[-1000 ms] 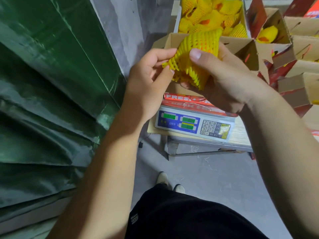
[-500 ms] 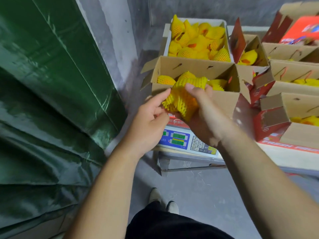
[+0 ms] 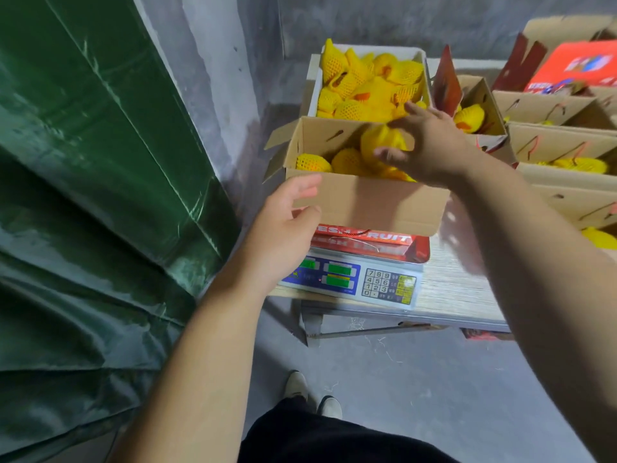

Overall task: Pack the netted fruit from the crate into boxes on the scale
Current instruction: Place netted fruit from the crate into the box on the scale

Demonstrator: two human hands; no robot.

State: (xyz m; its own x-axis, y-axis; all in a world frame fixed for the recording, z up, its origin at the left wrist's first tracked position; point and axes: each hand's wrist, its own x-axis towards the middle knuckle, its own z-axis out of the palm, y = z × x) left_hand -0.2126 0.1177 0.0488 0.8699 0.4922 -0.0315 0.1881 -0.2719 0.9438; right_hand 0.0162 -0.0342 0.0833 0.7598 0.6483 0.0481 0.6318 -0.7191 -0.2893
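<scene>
Your right hand [image 3: 430,145] lowers a netted fruit [image 3: 384,138] into the open box [image 3: 367,202] on the scale [image 3: 354,279], fingers spread wide and curled round it, while your left hand [image 3: 283,228] hangs loose and empty at the box's near-left corner. The placing step looks to be in hand; next, seat the fruit beside those already inside, let go, then reach back to the crate [image 3: 370,85] behind. The fruit's long axis seems to run upright, though blur leaves its pointing end unclear.
</scene>
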